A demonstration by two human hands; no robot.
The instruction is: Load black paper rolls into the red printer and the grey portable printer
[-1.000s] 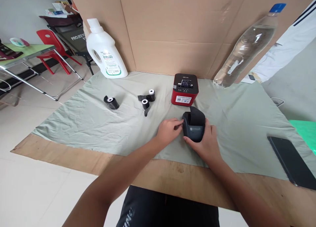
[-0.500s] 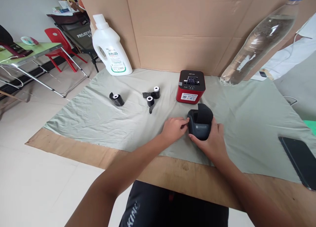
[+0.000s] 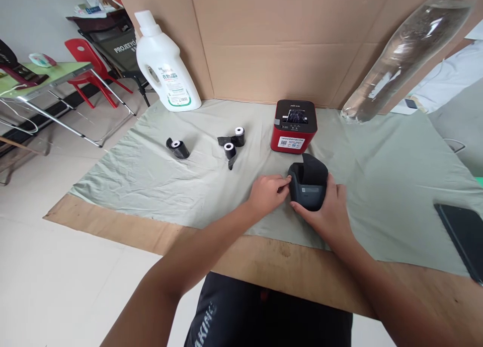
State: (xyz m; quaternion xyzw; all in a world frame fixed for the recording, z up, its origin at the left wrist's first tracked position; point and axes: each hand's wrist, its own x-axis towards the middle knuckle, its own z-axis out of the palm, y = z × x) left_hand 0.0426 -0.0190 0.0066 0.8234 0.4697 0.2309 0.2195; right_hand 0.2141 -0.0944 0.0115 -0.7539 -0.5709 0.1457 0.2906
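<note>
A small dark grey printer (image 3: pixel 309 188) with its lid raised sits on the pale green cloth (image 3: pixel 169 181). My right hand (image 3: pixel 327 213) wraps round its front and right side. My left hand (image 3: pixel 267 192) is curled, its fingertips pinched against the printer's left edge. Just behind stands a red and black label printer (image 3: pixel 292 126). Three black rolls with white cores lie to the left: one alone (image 3: pixel 177 148) and two close together (image 3: pixel 231 144).
A white detergent bottle (image 3: pixel 162 67) stands at the back left against a cardboard wall (image 3: pixel 271 40). A clear plastic bottle (image 3: pixel 403 55) leans at the back right. A dark phone (image 3: pixel 462 238) lies at the right edge. Folding table and red chair stand off left.
Both hands stay on the dark grey printer. Only the camera has shifted slightly; the scene sits a little higher and to the right.
</note>
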